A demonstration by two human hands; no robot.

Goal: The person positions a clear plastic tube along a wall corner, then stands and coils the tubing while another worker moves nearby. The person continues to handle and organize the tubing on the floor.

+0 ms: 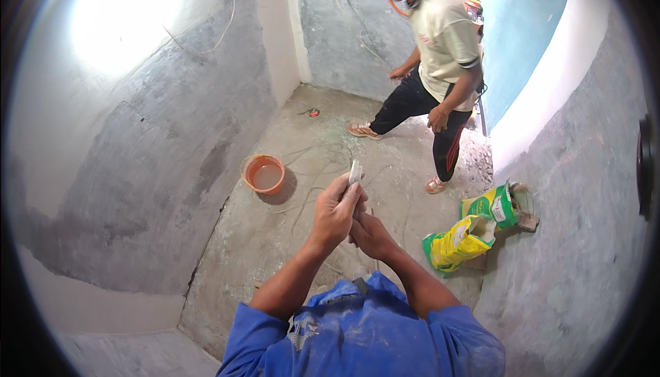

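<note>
My left hand point(333, 208) is closed around a small, flat, whitish object point(355, 173) that sticks up above my thumb; I cannot tell exactly what it is. My right hand point(368, 234) is just below and behind the left, with curled fingers, partly hidden by it; what it grips is unclear. Both are held out in front of my blue shirt, over the dusty concrete floor point(295, 129).
An orange bucket point(273, 186) of cloudy liquid stands left, amid loose cables. A yellow-green bag point(454, 246) and a green bag point(488, 208) lie by the right wall point(564, 253). A co-worker point(443, 54) stands ahead by an opening. Grey-plastered walls point(137, 191) enclose the room.
</note>
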